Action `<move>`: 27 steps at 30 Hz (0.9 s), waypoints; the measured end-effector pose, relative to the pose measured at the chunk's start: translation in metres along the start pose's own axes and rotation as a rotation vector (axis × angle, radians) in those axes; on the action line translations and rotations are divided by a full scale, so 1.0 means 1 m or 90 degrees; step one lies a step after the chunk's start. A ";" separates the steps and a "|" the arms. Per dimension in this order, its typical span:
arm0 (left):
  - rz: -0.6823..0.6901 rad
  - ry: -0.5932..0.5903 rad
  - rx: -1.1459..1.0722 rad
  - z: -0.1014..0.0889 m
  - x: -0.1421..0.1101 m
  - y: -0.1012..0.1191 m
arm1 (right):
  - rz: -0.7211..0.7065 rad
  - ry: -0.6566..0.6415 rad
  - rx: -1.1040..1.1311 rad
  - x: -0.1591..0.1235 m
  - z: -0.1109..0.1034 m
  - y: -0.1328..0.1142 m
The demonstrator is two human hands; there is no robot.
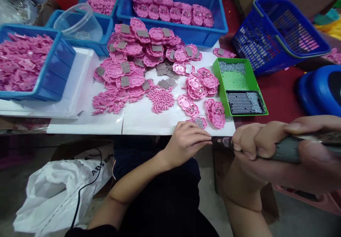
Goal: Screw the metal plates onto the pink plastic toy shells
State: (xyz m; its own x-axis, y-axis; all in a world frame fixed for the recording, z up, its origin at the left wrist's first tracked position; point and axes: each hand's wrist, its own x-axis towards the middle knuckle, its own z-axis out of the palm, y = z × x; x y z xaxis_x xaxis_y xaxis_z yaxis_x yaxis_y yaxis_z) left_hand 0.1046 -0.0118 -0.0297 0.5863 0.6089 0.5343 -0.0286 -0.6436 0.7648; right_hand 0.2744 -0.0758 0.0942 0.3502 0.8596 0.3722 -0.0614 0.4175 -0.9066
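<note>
My right hand (pixel 277 151) is wrapped round a grey electric screwdriver (pixel 287 148) held level, its tip pointing left. My left hand (pixel 186 141) sits at the table's front edge with its fingers pinched together right at that tip; what they hold is too small to make out. Just beyond my left hand lies a pink plastic part (pixel 199 122) with a grey metal plate. A heap of similar pink shells (pixel 138 57) covers the white sheet (pixel 141 119).
A green tray (pixel 217 70) of small screws stands right of the pile. Blue bins (pixel 173 31) of pink parts line the back and left. A blue basket (pixel 279 31) is at the right. A white plastic bag (pixel 61 190) lies on the floor.
</note>
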 end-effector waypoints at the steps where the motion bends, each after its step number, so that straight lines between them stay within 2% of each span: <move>1: -0.001 -0.025 0.011 -0.001 0.000 0.000 | -0.013 -0.009 0.012 -0.001 0.001 0.001; 4: 0.009 -0.051 0.023 -0.004 0.002 -0.003 | -0.046 -0.053 0.040 -0.002 0.004 0.005; 7: 0.010 -0.037 0.066 -0.009 0.002 -0.006 | -0.052 -0.041 0.026 -0.001 0.007 0.011; 13: -0.025 -0.010 0.232 -0.014 -0.003 -0.015 | -0.059 0.078 0.020 0.011 0.020 0.037; 18: -0.017 -0.030 0.248 -0.007 -0.004 -0.016 | -0.061 0.105 -0.002 0.018 0.024 0.057; 23: -0.018 -0.045 0.238 -0.008 -0.001 -0.013 | -0.055 0.138 0.014 0.014 0.024 0.062; 27: -0.006 -0.046 0.243 -0.010 0.000 -0.013 | -0.077 0.093 -0.012 0.014 0.021 0.062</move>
State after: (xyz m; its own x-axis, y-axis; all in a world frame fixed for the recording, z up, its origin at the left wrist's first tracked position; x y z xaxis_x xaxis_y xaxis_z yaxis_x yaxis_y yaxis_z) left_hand 0.0966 0.0013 -0.0365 0.6409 0.5904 0.4907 0.2731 -0.7727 0.5730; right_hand 0.2554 -0.0320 0.0474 0.4859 0.7509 0.4472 0.0061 0.5088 -0.8609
